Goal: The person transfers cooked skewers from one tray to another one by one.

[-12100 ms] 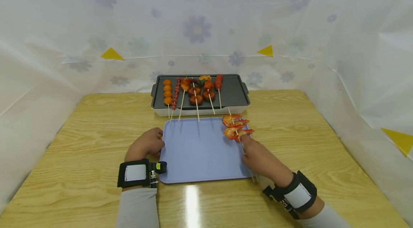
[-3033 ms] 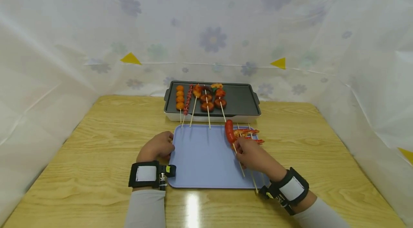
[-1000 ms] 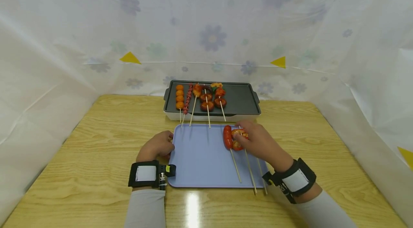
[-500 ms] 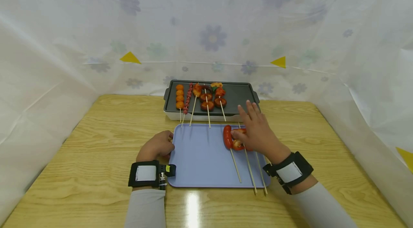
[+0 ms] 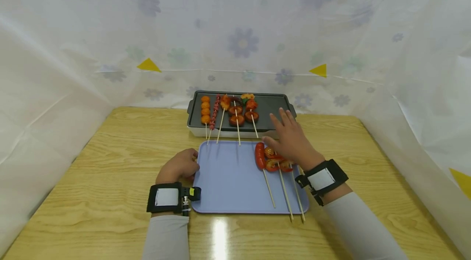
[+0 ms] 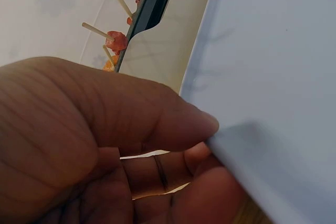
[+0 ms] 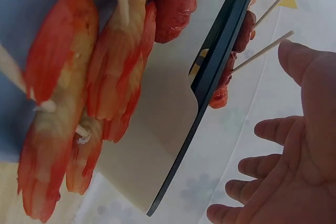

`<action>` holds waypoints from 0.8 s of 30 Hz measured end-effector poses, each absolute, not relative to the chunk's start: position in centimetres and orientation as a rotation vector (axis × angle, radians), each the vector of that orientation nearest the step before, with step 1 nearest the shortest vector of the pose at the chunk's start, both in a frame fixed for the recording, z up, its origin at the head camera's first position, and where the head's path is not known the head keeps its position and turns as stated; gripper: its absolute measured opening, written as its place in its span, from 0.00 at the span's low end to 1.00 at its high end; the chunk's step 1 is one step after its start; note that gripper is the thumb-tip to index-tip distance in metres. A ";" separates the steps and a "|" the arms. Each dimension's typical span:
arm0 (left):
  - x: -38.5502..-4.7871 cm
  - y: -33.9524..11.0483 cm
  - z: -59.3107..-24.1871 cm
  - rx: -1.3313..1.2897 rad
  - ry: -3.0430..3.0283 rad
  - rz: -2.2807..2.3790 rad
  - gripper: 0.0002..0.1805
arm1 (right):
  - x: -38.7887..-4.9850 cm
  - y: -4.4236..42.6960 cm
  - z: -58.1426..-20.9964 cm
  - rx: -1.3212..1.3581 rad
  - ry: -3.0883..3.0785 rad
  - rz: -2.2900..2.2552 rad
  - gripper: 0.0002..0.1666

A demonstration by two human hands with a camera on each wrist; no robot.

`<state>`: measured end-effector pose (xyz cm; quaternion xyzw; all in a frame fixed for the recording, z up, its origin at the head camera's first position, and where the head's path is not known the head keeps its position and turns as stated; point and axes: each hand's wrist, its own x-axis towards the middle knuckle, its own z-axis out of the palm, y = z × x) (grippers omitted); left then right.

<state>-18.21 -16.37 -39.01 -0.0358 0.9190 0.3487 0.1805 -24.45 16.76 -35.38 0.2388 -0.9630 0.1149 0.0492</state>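
My left hand [image 5: 179, 166] pinches the left rim of a pale blue tray [image 5: 228, 186]; the left wrist view shows its thumb [image 6: 194, 121] at the edge, with fingers curled below. My right hand [image 5: 292, 141] hovers with spread fingers over the tray's far right corner, holding nothing. Below it lie two shrimp skewers [image 5: 272, 165], partly covered by the hand in the head view; orange-red shrimp [image 7: 63, 61] fill the left of the right wrist view. Beside them on the tray is a red sausage skewer [image 5: 259, 156]. Their sticks point toward the person.
Behind the tray stands a dark griddle [image 5: 270, 108] on a white base. It bears orange balls [image 5: 205, 109], a thin pink meat skewer [image 5: 214, 113], a chicken-like skewer [image 5: 225, 102] and mushroom skewers [image 5: 236, 120]. The wooden table [image 5: 121, 162] is enclosed by flowered sheeting.
The sausage skewer has gone from the griddle to the tray, and the right hand has let it go. That hand then touched the shrimp, opened and rose toward the griddle. The left hand stays put.
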 end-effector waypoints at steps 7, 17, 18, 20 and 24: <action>-18.3 -16.4 -39.2 -0.099 2.596 1.001 0.28 | -25.6 15.9 -35.3 0.717 -2.960 0.364 0.47; -18.3 -16.3 -39.2 -0.137 2.569 1.044 0.28 | -26.6 14.2 -35.1 0.741 -2.929 0.442 0.42; -18.3 -16.3 -39.2 -0.140 2.567 1.047 0.28 | -26.6 14.0 -35.1 0.742 -2.915 0.454 0.40; -18.2 -16.3 -39.1 -0.144 2.565 1.049 0.28 | -26.8 13.7 -35.3 0.741 -2.893 0.479 0.37; -18.2 -16.4 -39.1 -0.142 2.560 1.057 0.28 | -27.1 13.0 -35.4 0.728 -2.874 0.535 0.33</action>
